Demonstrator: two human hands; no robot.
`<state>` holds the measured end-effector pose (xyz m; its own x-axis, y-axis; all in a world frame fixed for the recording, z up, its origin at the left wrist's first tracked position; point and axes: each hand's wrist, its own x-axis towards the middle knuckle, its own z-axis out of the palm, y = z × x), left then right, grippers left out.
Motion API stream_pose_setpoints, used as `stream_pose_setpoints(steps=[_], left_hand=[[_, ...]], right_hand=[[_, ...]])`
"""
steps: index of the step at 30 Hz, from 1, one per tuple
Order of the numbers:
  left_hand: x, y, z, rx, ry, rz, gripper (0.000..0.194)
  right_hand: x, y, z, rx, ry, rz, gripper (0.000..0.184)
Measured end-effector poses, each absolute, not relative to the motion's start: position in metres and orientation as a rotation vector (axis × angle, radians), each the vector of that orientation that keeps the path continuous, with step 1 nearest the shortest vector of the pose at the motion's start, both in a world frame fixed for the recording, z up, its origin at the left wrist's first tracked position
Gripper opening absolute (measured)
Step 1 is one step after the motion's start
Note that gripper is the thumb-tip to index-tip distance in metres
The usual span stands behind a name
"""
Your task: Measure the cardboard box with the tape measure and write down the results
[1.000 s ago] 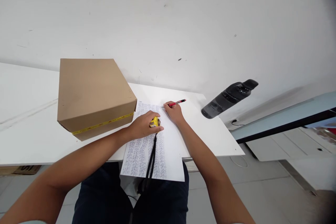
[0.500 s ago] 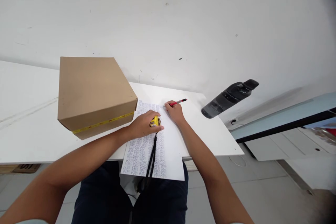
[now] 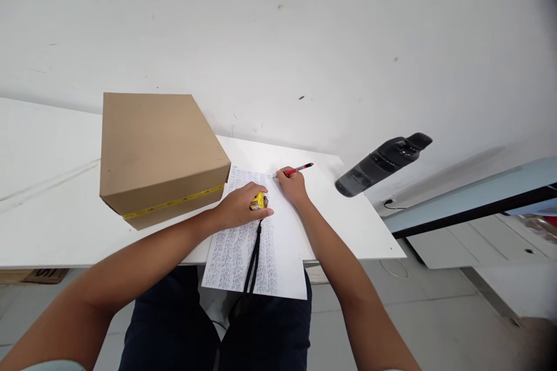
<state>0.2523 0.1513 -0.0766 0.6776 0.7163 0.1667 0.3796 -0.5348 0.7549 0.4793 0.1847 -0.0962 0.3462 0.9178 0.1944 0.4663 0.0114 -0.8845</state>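
My left hand (image 3: pixel 242 206) is closed round a yellow tape measure (image 3: pixel 259 201) and rests on a sheet of paper (image 3: pixel 290 269). A black wrist strap (image 3: pixel 254 258) trails from the tape measure down over the sheet. Columns of dense handwriting cover the paper's left and middle; its right strip is blank. In my right hand (image 3: pixel 292 186) is a red pen (image 3: pixel 298 170), pinched near its tip, which meets the paper near the top of the blank strip. The sheet's lower end hangs past the table edge above my lap.
A cardboard box (image 3: pixel 159 145) with yellow tape stands on the white table (image 3: pixel 52 208), left of the paper. To the right is a dark bottle (image 3: pixel 378 164). A white wall rises behind the table. Farther right, a cable (image 3: pixel 394 206) plugs into the wall.
The whole view has shifted slightly, so everything sits a little farther right. Both hands keep their holds on the tape measure and the pen, with barely any movement over the paper.
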Motion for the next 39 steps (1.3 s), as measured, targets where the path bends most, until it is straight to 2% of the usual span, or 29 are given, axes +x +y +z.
stream_pose_setpoints(steps=[10,17,19,22,25,27,29,31,33,35,38,39], left_hand=[[0.250,0.155,-0.083,2.267,0.794,0.651,0.051],[0.251,0.137,-0.077,2.490,0.501,0.785,0.054],[0.243,0.113,-0.065,2.576,0.399,1.050,0.054],[0.216,0.076,-0.042,2.516,0.233,1.776,0.049],[0.178,0.056,-0.011,2.473,0.376,2.061,0.058],[0.153,0.060,0.013,2.546,0.501,2.126,0.052],[0.130,0.076,0.037,2.637,0.605,1.984,0.040],[0.113,0.100,0.055,2.683,0.688,1.614,0.031],[0.100,0.124,0.066,2.650,0.840,1.210,0.030],[0.090,0.142,0.070,2.558,1.092,0.885,0.052],[0.070,0.152,0.072,2.397,1.469,0.543,0.106],[0.063,0.152,0.072,2.359,1.545,0.466,0.115]], right_hand=[[0.482,0.189,-0.104,-1.629,-1.301,0.468,0.022],[0.477,0.181,-0.102,-1.592,-1.400,0.217,0.026],[0.468,0.174,-0.096,-1.537,-1.452,0.172,0.023],[0.456,0.164,-0.088,-1.423,-1.484,0.117,0.021],[0.441,0.151,-0.073,-1.319,-1.429,0.034,0.039],[0.420,0.139,-0.053,-1.158,-1.463,0.157,0.054],[0.386,0.129,-0.026,-0.881,-1.572,0.491,0.065],[0.344,0.127,0.002,-0.696,-1.679,0.814,0.074],[0.305,0.136,0.023,-0.742,-1.713,0.963,0.065],[0.278,0.149,0.034,-0.814,-1.623,0.982,0.060],[0.266,0.164,0.037,-0.831,-1.520,0.982,0.057],[0.269,0.165,0.037,-0.825,-1.491,0.976,0.057]])
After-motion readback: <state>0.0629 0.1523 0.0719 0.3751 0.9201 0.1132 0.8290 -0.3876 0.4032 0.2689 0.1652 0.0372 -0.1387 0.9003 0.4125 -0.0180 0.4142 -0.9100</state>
